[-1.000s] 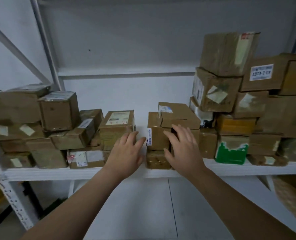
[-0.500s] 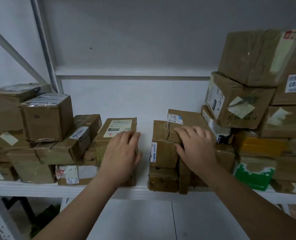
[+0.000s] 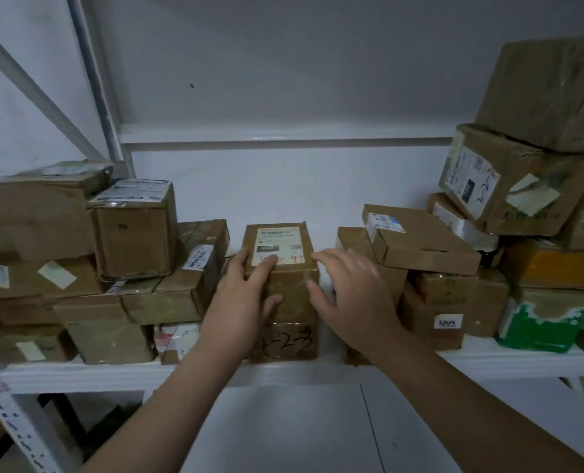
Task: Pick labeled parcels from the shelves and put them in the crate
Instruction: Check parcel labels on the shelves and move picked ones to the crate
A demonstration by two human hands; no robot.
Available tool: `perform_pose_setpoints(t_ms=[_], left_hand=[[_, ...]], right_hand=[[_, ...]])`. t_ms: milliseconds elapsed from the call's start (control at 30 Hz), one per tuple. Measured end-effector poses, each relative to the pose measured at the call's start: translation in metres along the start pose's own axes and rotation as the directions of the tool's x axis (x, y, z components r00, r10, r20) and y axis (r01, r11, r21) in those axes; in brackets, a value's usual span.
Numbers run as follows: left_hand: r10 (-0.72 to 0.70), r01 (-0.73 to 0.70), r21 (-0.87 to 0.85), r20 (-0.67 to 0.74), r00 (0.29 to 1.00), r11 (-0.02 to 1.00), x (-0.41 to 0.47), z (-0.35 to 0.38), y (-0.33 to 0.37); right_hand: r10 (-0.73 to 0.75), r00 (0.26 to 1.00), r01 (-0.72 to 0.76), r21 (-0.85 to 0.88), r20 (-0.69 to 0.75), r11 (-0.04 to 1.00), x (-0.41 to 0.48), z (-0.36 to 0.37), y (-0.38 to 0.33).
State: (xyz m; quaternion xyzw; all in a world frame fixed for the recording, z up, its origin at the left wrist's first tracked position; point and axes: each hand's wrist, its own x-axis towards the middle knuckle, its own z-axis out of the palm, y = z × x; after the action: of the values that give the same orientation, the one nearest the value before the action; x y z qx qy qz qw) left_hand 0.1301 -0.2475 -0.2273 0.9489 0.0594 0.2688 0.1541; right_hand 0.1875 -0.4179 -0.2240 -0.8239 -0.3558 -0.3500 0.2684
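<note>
The labelled box point(image 3: 285, 285) is touched at its top front edge by the left hand point(image 3: 246, 295), fingers nearly straight, the right hand point(image 3: 348, 302) is held spread and empty just beside it, and stacked boxes point(image 3: 133, 233) are shelved beyond both hands.

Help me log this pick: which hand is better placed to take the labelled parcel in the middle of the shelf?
Left. The left hand rests on the labelled parcel, fingers over its top front edge; the right hand is open beside it, blurred, contact unclear.
</note>
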Motion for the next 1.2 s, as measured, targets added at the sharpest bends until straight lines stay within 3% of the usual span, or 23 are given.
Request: perform_pose_setpoints(t_ms=[100,200,300,467,567,633,700,767,833,900,967,1067,1200], left_hand=[[0.067,-0.071,-0.043,-0.085,0.994,0.997,-0.008,0.003,-0.005],[0.102,-0.108,-0.055,-0.104,0.989,0.993,-0.009,0.0,-0.009],[0.134,-0.143,-0.079,-0.11,0.985,0.987,-0.001,-0.013,-0.012],[0.197,-0.24,-0.144,-0.262,0.945,0.96,0.028,-0.051,0.0],[0.206,-0.245,-0.145,-0.239,0.949,0.959,0.044,-0.063,0.007],[0.191,-0.209,-0.13,-0.143,0.971,0.969,0.042,-0.057,0.004],[0.131,-0.131,0.006,0.014,0.991,0.991,0.033,-0.042,0.004],[0.098,-0.107,0.194,0.053,0.994,0.975,0.026,-0.027,0.015],[0.202,-0.191,0.136,-0.078,0.976,0.972,0.018,-0.021,0.04],[0.333,-0.344,-0.006,-0.228,0.915,0.939,0.013,-0.019,0.069],[0.37,-0.399,-0.082,-0.238,0.898,0.913,0.015,-0.013,0.096],[0.351,-0.364,-0.086,-0.14,0.926,0.927,0.026,0.001,0.116],[0.264,-0.278,-0.143,-0.107,0.959,0.95,0.037,0.017,0.124]], right_hand=[[0.277,0.941,-0.327,0.314,0.192,0.891,-0.002,0.008,-0.02],[0.431,0.829,-0.559,0.561,0.357,0.61,-0.001,0.011,-0.031],[0.453,0.818,-0.566,0.638,0.356,0.522,0.004,0.011,-0.033],[0.415,0.897,-0.39,0.72,0.156,0.573,0.037,-0.006,-0.028],[0.385,0.905,-0.413,0.589,0.18,0.695,0.052,-0.016,-0.022],[0.345,0.916,-0.395,0.3,0.205,0.869,0.046,-0.021,-0.014],[0.206,0.978,-0.205,-0.019,0.046,0.979,0.032,-0.028,-0.004],[-0.026,0.998,0.01,-0.262,-0.056,0.965,0.018,-0.036,0.011],[-0.174,0.984,0.178,-0.358,0.044,0.917,0.01,-0.043,0.031],[-0.256,0.951,0.308,-0.424,0.175,0.852,0.01,-0.051,0.049],[-0.289,0.93,0.364,-0.483,0.225,0.796,0.015,-0.057,0.066],[-0.295,0.93,0.367,-0.527,0.218,0.766,0.023,-0.061,0.083],[-0.374,0.926,0.35,-0.452,0.038,0.82,0.023,-0.073,0.091]])
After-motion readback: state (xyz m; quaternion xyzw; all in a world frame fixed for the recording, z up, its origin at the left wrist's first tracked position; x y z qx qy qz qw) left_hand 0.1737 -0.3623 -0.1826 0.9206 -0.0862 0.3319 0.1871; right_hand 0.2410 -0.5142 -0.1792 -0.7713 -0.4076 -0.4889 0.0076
